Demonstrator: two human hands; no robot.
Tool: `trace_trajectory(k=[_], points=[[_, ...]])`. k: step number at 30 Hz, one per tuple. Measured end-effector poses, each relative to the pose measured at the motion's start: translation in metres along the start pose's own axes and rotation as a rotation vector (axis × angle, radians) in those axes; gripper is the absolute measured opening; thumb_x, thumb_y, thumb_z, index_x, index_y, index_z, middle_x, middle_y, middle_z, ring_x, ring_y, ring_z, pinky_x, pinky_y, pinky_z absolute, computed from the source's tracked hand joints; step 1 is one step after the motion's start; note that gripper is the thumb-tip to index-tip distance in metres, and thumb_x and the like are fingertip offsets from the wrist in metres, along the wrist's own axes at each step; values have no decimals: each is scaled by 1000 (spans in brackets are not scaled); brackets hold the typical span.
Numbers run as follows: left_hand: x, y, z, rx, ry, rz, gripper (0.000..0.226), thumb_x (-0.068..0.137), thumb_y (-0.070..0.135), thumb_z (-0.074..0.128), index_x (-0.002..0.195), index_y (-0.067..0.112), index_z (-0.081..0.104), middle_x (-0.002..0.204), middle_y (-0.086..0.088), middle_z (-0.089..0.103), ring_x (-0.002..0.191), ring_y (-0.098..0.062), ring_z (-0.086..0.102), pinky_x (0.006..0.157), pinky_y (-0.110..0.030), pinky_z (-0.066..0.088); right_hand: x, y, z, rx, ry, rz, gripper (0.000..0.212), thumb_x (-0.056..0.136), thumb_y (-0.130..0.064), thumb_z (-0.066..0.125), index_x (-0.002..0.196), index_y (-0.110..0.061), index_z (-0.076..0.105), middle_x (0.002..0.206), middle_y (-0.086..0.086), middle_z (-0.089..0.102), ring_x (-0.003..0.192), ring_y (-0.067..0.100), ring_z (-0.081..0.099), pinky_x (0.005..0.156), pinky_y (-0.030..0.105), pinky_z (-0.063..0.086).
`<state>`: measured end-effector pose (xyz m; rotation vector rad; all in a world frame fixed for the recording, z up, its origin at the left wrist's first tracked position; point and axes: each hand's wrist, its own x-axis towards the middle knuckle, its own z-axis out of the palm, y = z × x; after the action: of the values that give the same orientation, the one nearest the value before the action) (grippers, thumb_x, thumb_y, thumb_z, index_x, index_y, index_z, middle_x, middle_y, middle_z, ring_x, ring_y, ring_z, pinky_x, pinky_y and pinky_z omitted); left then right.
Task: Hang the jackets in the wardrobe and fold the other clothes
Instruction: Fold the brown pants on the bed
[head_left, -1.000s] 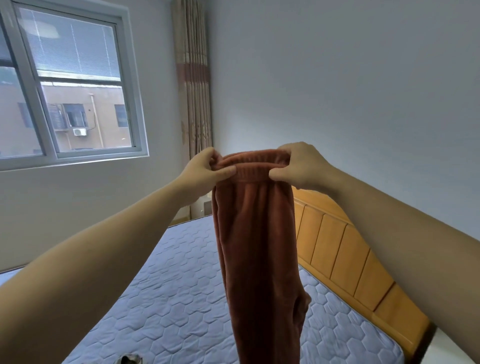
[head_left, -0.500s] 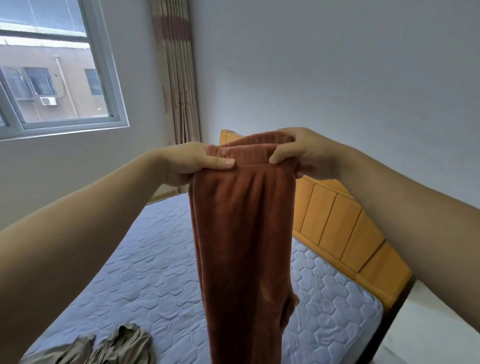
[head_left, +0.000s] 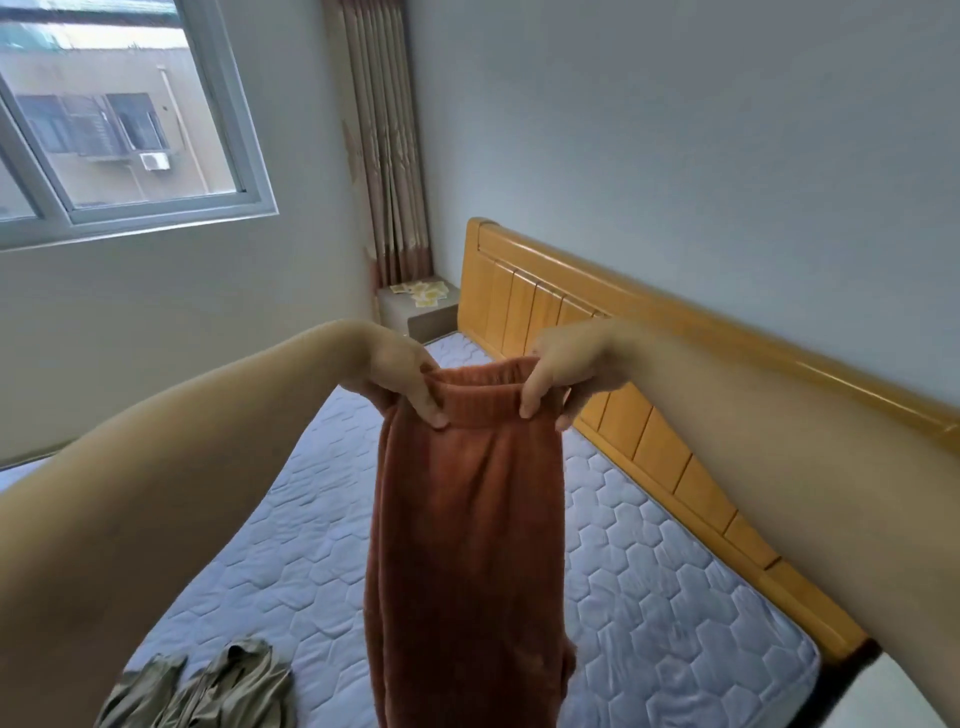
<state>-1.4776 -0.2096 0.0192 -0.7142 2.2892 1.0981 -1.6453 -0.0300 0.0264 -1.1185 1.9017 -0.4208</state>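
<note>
A pair of rust-brown fleece trousers (head_left: 467, 545) hangs straight down in front of me over the mattress (head_left: 649, 597). My left hand (head_left: 400, 379) pinches the left end of the elastic waistband, thumb in front. My right hand (head_left: 561, 369) pinches the right end the same way. The legs fall together below the bottom edge of the view, so their ends are hidden. An olive-green garment (head_left: 208, 691) lies crumpled on the mattress at the lower left.
The wooden headboard (head_left: 623, 332) runs along the right wall. A small bedside cabinet (head_left: 415, 306) stands in the far corner under a curtain (head_left: 389, 156). A window (head_left: 119, 119) fills the left wall.
Both hands have come down with the trousers, from head height towards the mattress. My view has tilted down, bringing the olive garment and the bedside cabinet into sight.
</note>
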Motion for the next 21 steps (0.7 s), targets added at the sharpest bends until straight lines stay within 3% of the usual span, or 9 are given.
trace_trajectory(k=[3,4,6,8,9,12,14,17,21], points=[[48,25,-27,529,674,-85,37,73,36,86,100,23,65,91,3,68,85,-24,69,70,-35,57,50,1,-16,-442,508,-80,7,91,-12,67,93,-8,62,86,10,68,73,28,74,49,27,51],[58,32,-38,533,846,-50,33,75,34,81,102,26,66,92,4,67,86,-25,68,71,-36,57,60,0,-26,-514,662,-128,7,91,-14,64,91,-10,59,85,8,65,75,29,73,51,28,49],[68,44,-62,264,1041,89,25,77,17,71,101,24,68,93,-1,69,79,-26,69,59,-34,59,69,-5,-50,-390,845,-209,18,92,-16,62,107,-11,54,93,8,60,71,30,72,57,37,57],[68,59,-82,21,1144,224,24,77,4,65,96,18,67,91,-7,69,78,-30,69,51,-36,60,65,-13,-73,-149,919,-298,29,94,-14,62,119,-13,47,95,5,54,61,26,71,56,41,61],[64,67,-90,-32,1192,282,26,75,0,64,96,15,66,92,-8,69,84,-33,69,58,-41,62,60,-18,-81,-106,966,-348,28,95,-13,62,116,-15,44,92,1,50,64,23,69,54,38,60],[44,86,-102,-45,1343,402,36,71,-1,60,99,19,68,90,-1,68,91,-27,66,71,-33,52,43,-32,-97,-132,1100,-485,28,96,-11,62,102,-20,36,83,-9,44,73,10,51,53,23,39],[32,88,-103,-47,1398,462,37,70,1,61,99,22,68,87,3,67,89,-22,63,71,-28,45,32,-39,-99,-147,1127,-539,27,96,-11,62,101,-19,36,87,-4,50,77,16,53,58,26,41],[22,75,-88,-64,1378,500,36,69,4,69,99,23,68,86,4,66,87,-21,63,72,-31,49,20,-39,-87,-181,1124,-550,27,93,-10,63,100,-18,38,91,2,55,82,23,57,62,33,46],[33,27,-37,-141,1237,485,42,67,9,79,103,25,65,91,3,67,90,-23,66,78,-35,57,24,-10,-35,-255,1045,-512,30,86,-13,64,94,-23,37,80,-4,51,70,19,51,51,30,29]])
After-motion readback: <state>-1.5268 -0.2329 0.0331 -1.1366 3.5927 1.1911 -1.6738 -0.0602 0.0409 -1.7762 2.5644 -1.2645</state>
